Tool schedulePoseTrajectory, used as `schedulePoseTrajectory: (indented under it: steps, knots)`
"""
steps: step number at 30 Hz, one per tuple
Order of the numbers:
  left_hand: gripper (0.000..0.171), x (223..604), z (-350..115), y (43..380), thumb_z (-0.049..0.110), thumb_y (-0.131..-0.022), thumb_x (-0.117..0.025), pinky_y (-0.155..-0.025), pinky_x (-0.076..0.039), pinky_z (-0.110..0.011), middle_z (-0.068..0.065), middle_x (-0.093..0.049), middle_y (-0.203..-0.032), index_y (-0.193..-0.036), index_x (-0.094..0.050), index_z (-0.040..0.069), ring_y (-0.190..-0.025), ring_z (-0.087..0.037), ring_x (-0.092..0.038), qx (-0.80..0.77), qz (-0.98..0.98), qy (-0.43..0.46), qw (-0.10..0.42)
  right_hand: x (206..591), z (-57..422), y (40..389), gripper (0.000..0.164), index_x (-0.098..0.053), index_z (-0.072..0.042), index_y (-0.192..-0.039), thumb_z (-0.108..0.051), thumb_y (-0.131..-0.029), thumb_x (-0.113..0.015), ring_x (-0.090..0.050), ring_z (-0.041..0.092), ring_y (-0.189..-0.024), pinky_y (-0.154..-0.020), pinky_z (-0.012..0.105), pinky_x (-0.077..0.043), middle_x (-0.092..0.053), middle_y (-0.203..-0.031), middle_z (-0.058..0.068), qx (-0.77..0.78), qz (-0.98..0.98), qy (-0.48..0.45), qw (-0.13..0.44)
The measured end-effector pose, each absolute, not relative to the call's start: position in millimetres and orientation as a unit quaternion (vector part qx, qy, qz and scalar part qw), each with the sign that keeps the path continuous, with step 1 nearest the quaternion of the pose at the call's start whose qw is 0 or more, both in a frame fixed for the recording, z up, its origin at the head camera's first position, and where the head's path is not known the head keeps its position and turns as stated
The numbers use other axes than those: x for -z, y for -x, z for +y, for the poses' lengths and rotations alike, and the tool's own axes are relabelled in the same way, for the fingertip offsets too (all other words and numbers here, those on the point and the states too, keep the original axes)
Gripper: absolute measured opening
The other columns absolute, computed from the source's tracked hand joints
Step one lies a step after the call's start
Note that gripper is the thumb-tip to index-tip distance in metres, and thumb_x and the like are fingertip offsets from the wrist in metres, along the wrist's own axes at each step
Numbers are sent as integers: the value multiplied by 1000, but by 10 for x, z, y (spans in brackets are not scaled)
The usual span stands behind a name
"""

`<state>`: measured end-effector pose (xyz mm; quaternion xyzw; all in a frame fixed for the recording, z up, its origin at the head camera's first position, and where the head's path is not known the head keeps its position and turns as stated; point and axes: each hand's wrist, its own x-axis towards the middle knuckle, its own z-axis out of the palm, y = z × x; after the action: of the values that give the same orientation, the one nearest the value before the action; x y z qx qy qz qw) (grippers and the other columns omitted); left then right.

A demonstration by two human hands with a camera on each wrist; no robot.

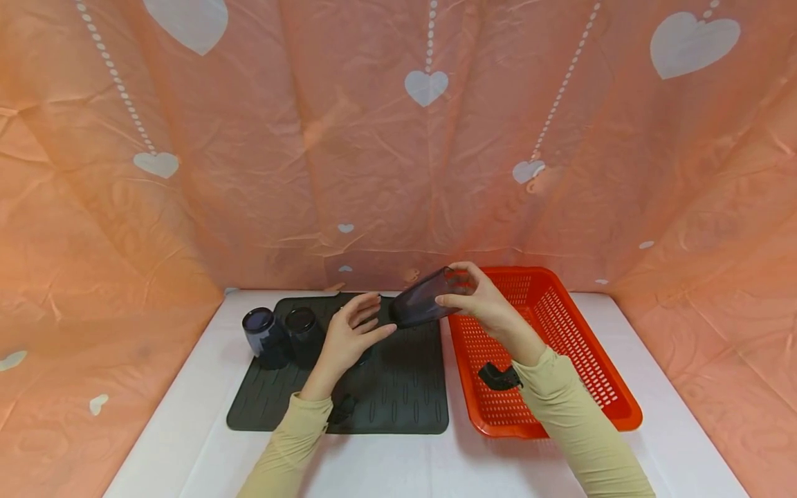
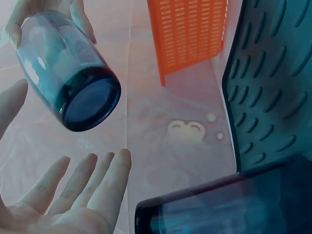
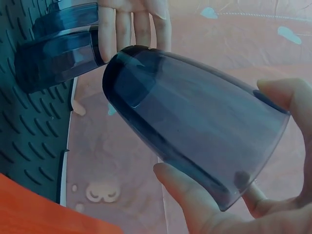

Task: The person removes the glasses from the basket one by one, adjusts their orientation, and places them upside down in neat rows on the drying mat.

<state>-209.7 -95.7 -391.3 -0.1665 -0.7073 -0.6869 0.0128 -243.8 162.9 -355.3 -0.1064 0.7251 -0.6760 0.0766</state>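
Observation:
A tinted drinking glass (image 1: 422, 301) is held in the air above the dark ridged mat (image 1: 405, 387), tilted with its thick base toward the left. My right hand (image 1: 488, 308) grips it near the rim, thumb and fingers around opposite sides, as the right wrist view shows. Close to the base, my left hand (image 1: 347, 339) has its fingers extended; in the left wrist view a gap separates them from the glass (image 2: 68, 73). Two more dark glasses (image 1: 266, 337) (image 1: 305, 337) stand upright on the mat's left part. Another glass is partly hidden behind my left hand.
An orange-red perforated basket (image 1: 600, 360) stands right of the mat, under my right forearm. A small black object (image 1: 498, 377) shows over the basket beside the right sleeve. White cloth (image 1: 398, 463) covers the table, and a peach curtain with hearts (image 1: 367, 152) hangs behind.

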Motion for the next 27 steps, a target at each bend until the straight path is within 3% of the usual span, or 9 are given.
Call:
schedulePoseTrajectory:
  steps: [5, 27]
  knots:
    - [62, 3945, -914, 2124, -3, -81, -74, -102, -36, -53, -24, -46, -137, -136, -45, -4, -127, -41, -43, 700, -692, 174, 14, 3562, 1614, 2439, 59, -39, -9, -133, -7, -84, -72, -59, 26, -88, -82, 49, -51, -44, -125, 16, 670, 731, 100, 79]
    - [64, 3982, -782, 2160, -5, -77, -77, -99, -41, -52, -21, -50, -134, -134, -49, -4, -120, -36, -50, 683, -704, 193, 22, 3573, 1602, 2433, 58, -39, -9, -133, -7, -85, -71, -56, 27, -90, -80, 49, -52, -44, -127, 17, 664, 735, 107, 86]
